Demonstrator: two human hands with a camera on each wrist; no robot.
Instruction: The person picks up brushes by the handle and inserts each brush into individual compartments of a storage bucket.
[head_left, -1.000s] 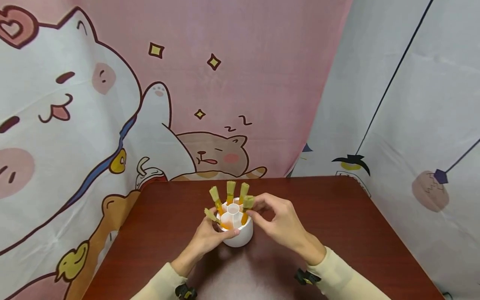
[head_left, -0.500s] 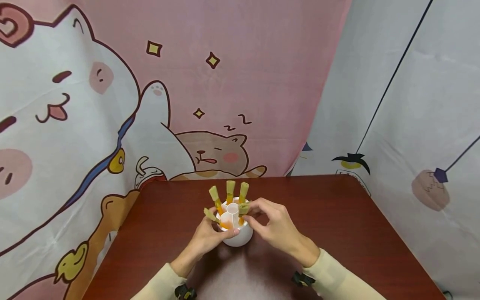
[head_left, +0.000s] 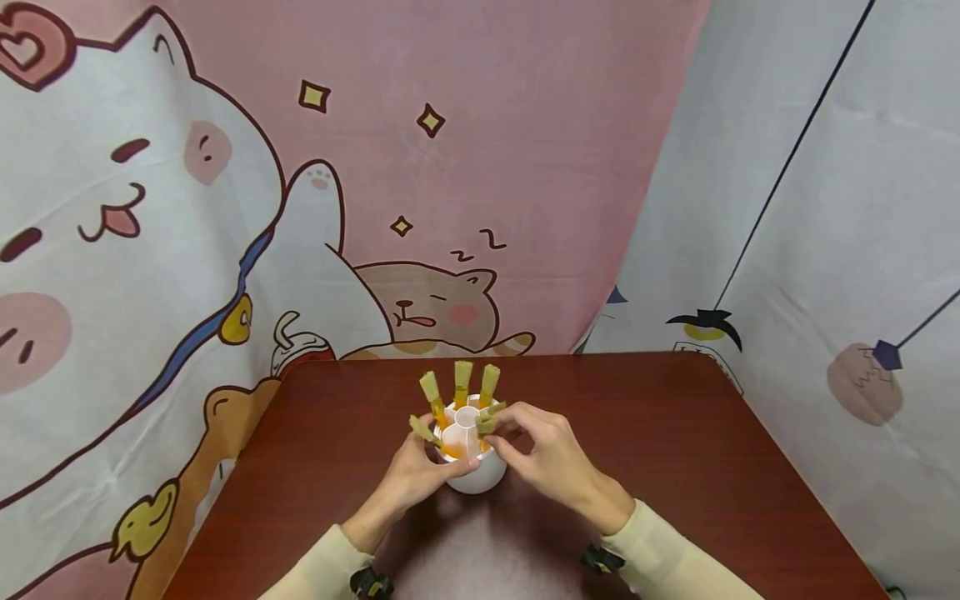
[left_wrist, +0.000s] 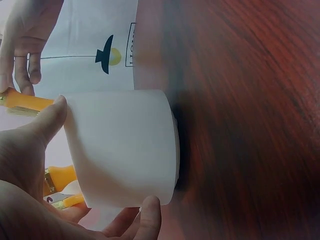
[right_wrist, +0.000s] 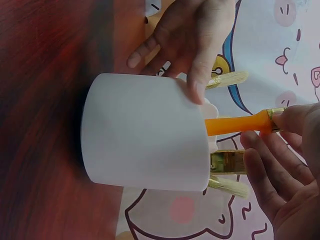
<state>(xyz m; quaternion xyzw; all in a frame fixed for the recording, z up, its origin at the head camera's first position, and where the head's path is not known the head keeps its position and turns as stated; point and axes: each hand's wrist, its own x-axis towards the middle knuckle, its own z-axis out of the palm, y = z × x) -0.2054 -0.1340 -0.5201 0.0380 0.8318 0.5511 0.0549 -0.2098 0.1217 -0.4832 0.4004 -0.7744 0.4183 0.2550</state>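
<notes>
A white round holder (head_left: 478, 480) with divided compartments stands on the table. My left hand (head_left: 414, 477) grips it from the left, thumb across the near rim and fingers round the side. At its right edge, my right hand (head_left: 553, 457) pinches a paintbrush (head_left: 486, 423) near the metal band. The right wrist view shows that brush's orange handle (right_wrist: 235, 124) reaching down inside the rim, bristles hidden by the hand. Several other brushes stand bristles up in the holder: one at the back (head_left: 462, 381), and one leaning over the left hand (head_left: 422, 428).
The dark red-brown wooden table (head_left: 660, 433) spreads out on both sides of the holder. A pink cartoon cloth (head_left: 525, 167) hangs behind it, with a pale cloth (head_left: 810, 208) on the right. Black devices are strapped to both wrists, one on the right sleeve (head_left: 602, 559).
My right hand has shifted slightly left, bringing the pinched paintbrush closer to the holder's centre and turning its bristles. The left hand keeps its grip on the holder.
</notes>
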